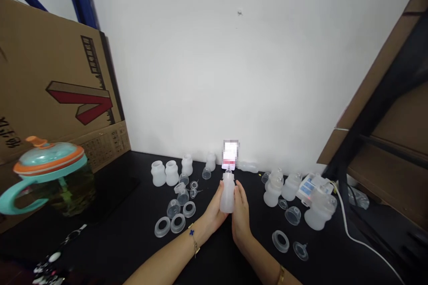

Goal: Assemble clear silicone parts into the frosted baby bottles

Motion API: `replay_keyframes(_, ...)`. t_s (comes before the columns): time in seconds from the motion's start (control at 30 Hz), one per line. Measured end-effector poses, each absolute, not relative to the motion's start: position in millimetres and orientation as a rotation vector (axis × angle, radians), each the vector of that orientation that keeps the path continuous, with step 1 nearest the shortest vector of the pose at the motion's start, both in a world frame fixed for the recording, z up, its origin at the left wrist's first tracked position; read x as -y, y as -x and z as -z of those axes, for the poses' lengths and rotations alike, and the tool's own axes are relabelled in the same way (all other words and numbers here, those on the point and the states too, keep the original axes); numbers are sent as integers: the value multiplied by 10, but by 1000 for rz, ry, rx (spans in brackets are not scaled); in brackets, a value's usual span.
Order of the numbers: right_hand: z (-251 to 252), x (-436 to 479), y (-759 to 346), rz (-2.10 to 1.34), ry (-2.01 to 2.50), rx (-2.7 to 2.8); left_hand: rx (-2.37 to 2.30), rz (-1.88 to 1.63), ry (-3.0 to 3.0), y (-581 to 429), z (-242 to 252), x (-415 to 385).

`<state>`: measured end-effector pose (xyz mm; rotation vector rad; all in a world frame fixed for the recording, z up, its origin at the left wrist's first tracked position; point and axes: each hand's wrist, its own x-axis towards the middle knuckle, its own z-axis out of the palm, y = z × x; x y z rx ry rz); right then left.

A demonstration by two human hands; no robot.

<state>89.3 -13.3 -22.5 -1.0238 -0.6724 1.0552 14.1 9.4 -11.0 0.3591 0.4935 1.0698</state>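
Note:
A translucent white baby bottle [228, 196] stands nearly upright between my palms, with a narrow clear tip at its top. My left hand [215, 210] is pressed along its left side. On the other side my right hand [241, 214] cups it, fingers pointing up. To the left lie clear domed caps [173, 209], silicone nipples [193, 193] and several collar rings [157, 228]. Behind these stand white open-necked bottles [158, 174]. On the right are bottles with tops fitted [272, 196], a loose clear cap [293, 216], another ring [275, 241] and a nipple [301, 252].
A phone with a lit screen [230, 153] leans on the white wall [214, 62]. A lidded teapot-like jug [72, 196] and a cardboard box [36, 67] occupy the left. At right, a white cable [347, 227] runs past a dark metal frame [384, 93]. Keychains [50, 267] lie front left.

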Motion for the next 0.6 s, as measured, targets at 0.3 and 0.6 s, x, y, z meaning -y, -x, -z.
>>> replay_keyframes(0.3, 59, 844, -1156, -804, 1102, 876, -508, -1107, -373, -77, -18, -53)
replay_keyframes(0.6, 198, 1224, -2410, 115, 1377, 1806, -561, -1179, -285, -37, -99, -34)
